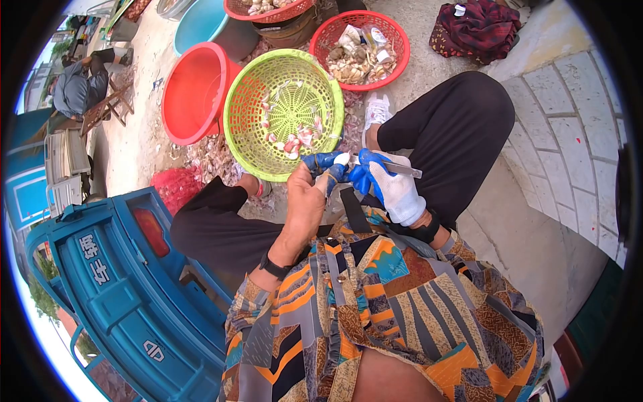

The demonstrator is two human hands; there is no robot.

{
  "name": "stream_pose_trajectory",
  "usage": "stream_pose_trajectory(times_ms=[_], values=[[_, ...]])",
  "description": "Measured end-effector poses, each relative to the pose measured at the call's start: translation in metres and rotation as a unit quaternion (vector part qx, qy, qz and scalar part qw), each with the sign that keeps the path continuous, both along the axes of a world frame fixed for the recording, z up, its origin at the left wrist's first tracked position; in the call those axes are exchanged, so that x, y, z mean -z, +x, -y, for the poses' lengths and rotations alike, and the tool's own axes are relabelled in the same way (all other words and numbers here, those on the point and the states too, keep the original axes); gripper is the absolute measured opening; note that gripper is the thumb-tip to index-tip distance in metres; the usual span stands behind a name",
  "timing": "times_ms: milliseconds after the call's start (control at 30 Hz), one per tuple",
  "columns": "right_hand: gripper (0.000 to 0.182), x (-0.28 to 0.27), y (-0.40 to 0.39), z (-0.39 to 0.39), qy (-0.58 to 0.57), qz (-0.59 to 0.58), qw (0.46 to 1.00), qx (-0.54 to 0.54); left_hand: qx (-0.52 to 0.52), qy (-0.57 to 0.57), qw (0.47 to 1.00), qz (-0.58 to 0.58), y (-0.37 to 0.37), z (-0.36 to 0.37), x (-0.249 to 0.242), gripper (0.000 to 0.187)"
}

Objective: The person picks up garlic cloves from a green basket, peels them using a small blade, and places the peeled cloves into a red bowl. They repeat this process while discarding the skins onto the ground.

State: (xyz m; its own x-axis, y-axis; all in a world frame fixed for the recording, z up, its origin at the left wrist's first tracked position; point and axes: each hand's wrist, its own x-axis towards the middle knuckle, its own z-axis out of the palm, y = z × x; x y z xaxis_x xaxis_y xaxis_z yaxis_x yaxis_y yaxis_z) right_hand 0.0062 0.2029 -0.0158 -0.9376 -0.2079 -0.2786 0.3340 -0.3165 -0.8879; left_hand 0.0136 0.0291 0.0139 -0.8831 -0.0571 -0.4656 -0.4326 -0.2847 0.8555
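- Two hands meet just beyond the lap; the left hand, its fingertips covered in blue, pinches a small white clove nearly closed; the right hand, in a white-and-blue glove, curls tightly around a metal knife, pointed at the clove
- Green basket directly ahead, more cloves inside; its near rim sits just beside the left fingers, contact hard to tell
- Red tub left of it; red basket of garlic beyond on the right
- Bent legs fence both sides; blue vehicle at left, white brick wall at right
- Concrete floor runs between right leg and wall; the green basket's mouth lies open upward
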Motion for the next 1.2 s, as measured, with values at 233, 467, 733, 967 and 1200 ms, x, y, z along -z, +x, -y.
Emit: stream_pose_trajectory(times_ms=[233,467,733,967,1200], values=[[0.02,0.003,0.005,0.005,0.028,-0.059,0.998,0.022,-0.007,-0.035,0.998,-0.042,0.002,-0.001,0.007,0.014],[0.02,0.002,0.008,0.005,0.062,-0.095,0.993,0.04,-0.004,0.009,1.0,-0.008,0.003,0.0,0.002,0.014],[0.019,0.024,0.006,0.0,0.167,-0.126,0.978,0.013,0.037,0.07,0.997,0.02,0.001,0.01,-0.005,0.025],[0.024,0.018,0.001,-0.004,-0.067,-0.02,0.998,-0.003,0.046,0.066,0.996,0.048,0.0,0.014,-0.006,0.021],[0.04,0.015,-0.006,-0.007,-0.107,0.091,0.986,-0.086,0.134,0.066,0.988,0.041,-0.001,0.026,-0.003,0.024]])
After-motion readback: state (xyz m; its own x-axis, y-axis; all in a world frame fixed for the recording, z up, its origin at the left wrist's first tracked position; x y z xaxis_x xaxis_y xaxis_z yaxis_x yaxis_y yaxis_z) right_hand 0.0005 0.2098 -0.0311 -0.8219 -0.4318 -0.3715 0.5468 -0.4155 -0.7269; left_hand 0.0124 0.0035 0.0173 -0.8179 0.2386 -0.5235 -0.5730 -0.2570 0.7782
